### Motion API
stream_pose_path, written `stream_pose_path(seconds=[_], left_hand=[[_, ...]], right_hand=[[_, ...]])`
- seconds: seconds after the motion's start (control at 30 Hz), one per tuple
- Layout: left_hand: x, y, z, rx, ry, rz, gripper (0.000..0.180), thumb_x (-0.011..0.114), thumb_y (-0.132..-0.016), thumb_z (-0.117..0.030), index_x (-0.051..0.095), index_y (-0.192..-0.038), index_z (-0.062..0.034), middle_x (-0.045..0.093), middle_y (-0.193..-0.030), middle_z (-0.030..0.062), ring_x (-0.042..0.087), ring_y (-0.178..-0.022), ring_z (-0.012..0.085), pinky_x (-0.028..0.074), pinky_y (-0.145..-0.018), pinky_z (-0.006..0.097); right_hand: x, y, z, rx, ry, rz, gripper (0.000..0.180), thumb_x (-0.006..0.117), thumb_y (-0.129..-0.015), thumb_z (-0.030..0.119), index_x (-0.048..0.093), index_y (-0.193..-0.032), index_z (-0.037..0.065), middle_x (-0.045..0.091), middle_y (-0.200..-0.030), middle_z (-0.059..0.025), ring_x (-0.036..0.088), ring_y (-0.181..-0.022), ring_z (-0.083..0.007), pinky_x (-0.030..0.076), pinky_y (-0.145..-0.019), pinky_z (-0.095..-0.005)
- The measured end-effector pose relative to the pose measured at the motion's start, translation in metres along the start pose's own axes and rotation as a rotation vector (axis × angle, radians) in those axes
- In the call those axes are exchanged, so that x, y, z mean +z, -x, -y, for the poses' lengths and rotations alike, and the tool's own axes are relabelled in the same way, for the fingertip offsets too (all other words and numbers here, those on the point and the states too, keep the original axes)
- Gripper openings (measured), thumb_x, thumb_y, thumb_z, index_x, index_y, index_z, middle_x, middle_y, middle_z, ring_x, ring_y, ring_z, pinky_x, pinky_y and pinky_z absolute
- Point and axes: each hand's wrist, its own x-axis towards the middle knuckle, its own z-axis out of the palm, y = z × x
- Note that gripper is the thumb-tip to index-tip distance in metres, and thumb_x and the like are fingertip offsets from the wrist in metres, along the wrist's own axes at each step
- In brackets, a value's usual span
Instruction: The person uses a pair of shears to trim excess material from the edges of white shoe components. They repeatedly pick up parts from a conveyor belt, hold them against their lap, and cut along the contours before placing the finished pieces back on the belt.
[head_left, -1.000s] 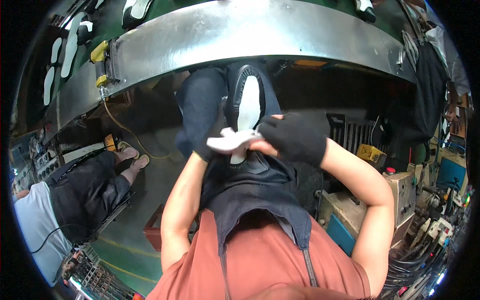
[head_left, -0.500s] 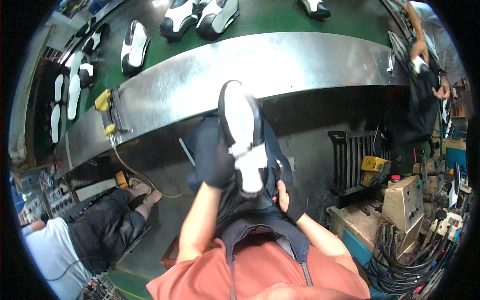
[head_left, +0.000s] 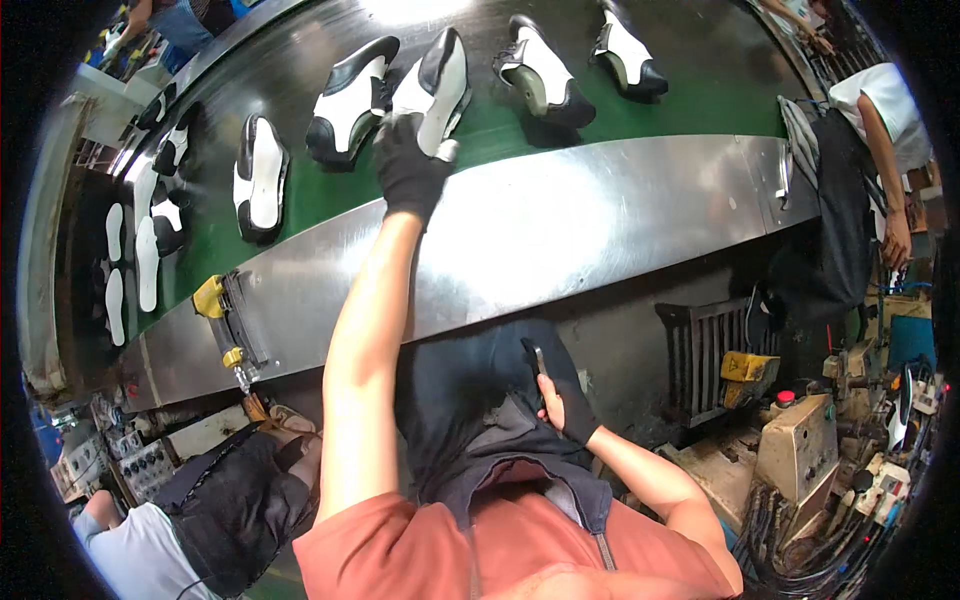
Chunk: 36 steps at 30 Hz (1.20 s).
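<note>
My left hand [head_left: 412, 172], in a black glove, reaches out over the green belt [head_left: 480, 150]. It is closed on the near end of a black-and-white shoe [head_left: 432, 85], whose pale sole side faces right. Another black-and-white shoe [head_left: 348, 105] lies just left of it, close against it. Over my lap, my right hand [head_left: 568, 405], gloved with bare fingertips, is closed around a slim dark tool [head_left: 536, 358] with a shiny edge. The tool's exact kind is too small to make out.
A metal ledge [head_left: 640, 200] runs between me and the belt, with a yellow-ended tool [head_left: 215, 300] on it. More shoes [head_left: 545, 80] and insoles [head_left: 147, 260] lie along the belt. A seated person [head_left: 220, 500] is at left; another person's arm [head_left: 885, 170] is at right, above machinery [head_left: 800, 440].
My left hand has gone from my lap up to the belt. The shoe held over my lap is no longer there. My right hand stays low with the tool. The view has tilted upward.
</note>
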Motion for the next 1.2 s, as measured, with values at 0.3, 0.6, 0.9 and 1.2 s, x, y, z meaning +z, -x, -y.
stream_pose_path(seconds=[0.3,0.6,0.9,1.2], left_hand=[[-0.079,0.019,0.050,-0.791,1.527,0.465,0.042,0.058,-0.086,-0.026,0.054,-0.121,-0.0029,0.063,-0.098,0.0089,0.062,-0.083,0.0192,0.051,-0.068,0.029],[-0.264,0.303,0.064,-0.370,0.989,0.142,0.057,0.069,-0.074,-0.023,0.050,-0.122,-0.0002,0.054,-0.123,0.0124,0.054,-0.110,0.0256,0.045,-0.094,0.039],[-0.213,0.300,-0.052,0.027,0.800,0.367,0.020,0.065,-0.081,-0.009,0.064,-0.097,0.0018,0.063,-0.102,0.0123,0.058,-0.098,0.0226,0.044,-0.089,0.033],[-0.204,0.303,-0.068,-0.084,1.129,0.327,0.057,0.031,-0.095,-0.046,0.065,-0.094,-0.0005,0.059,-0.104,0.0120,0.055,-0.102,0.0240,0.041,-0.092,0.035]], right_hand=[[0.012,0.013,0.002,-0.207,-0.077,-0.030,0.049,0.038,-0.097,0.043,0.060,-0.088,0.000,0.052,-0.059,-0.0029,0.055,-0.048,-0.0112,0.044,-0.047,-0.0268],[-0.004,0.086,-0.002,-0.131,-0.046,0.035,0.055,0.037,-0.097,0.048,0.058,-0.078,0.001,0.055,-0.059,-0.0050,0.059,-0.054,-0.0122,0.048,-0.053,-0.0275],[0.004,0.167,0.020,-0.253,-0.047,0.367,0.049,0.038,-0.098,0.043,0.058,-0.086,0.000,0.061,-0.072,-0.0061,0.059,-0.064,-0.0116,0.048,-0.062,-0.0282],[0.025,0.144,0.023,-0.169,-0.528,0.632,0.044,0.034,-0.100,0.039,0.056,-0.114,0.003,0.057,-0.104,-0.0036,0.055,-0.089,-0.0120,0.047,-0.084,-0.0279]])
